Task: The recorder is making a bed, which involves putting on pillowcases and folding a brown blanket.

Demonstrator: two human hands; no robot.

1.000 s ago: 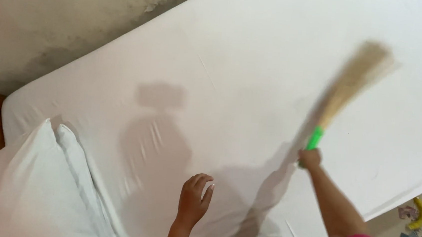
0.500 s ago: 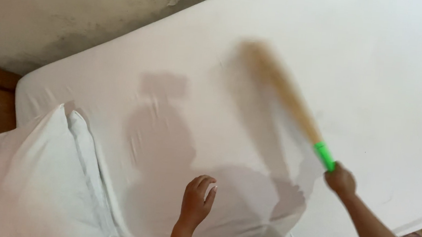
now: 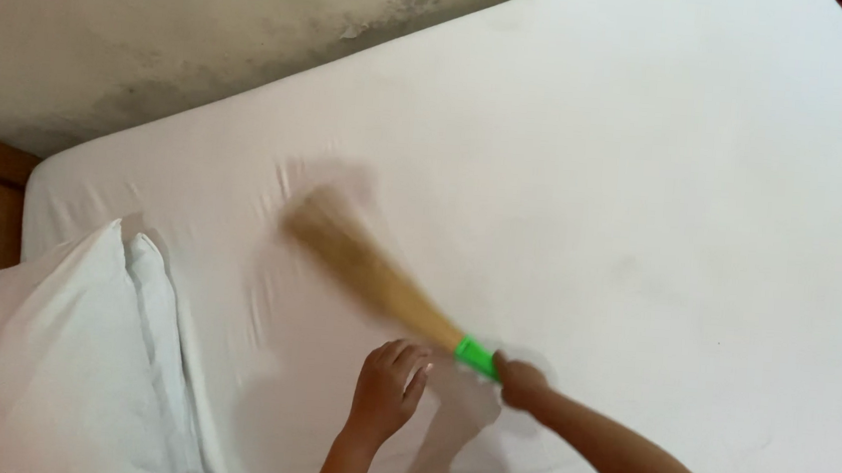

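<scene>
Sweeping the bed sheet [image 3: 586, 179] is the step in hand: one straw broom [image 3: 378, 278], green-collared, blurred, lies low across the middle of the bed, bristles pointing far-left. Right hand [image 3: 520, 382] wrapped tight round its handle by the collar. Left hand [image 3: 387, 389] rests flat on the sheet, fingers loosely curled, just left of the collar. Next stroke likely needs that hand pinning the sheet. Two white pillows [image 3: 51, 358] near-left; stained wall [image 3: 157, 26] beyond.

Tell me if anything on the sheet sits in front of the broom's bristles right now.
Nothing visible does. The broom, in the right hand, points over bare sheet. The pillows lie off to the side, and the left hand rests behind the bristles.
</scene>
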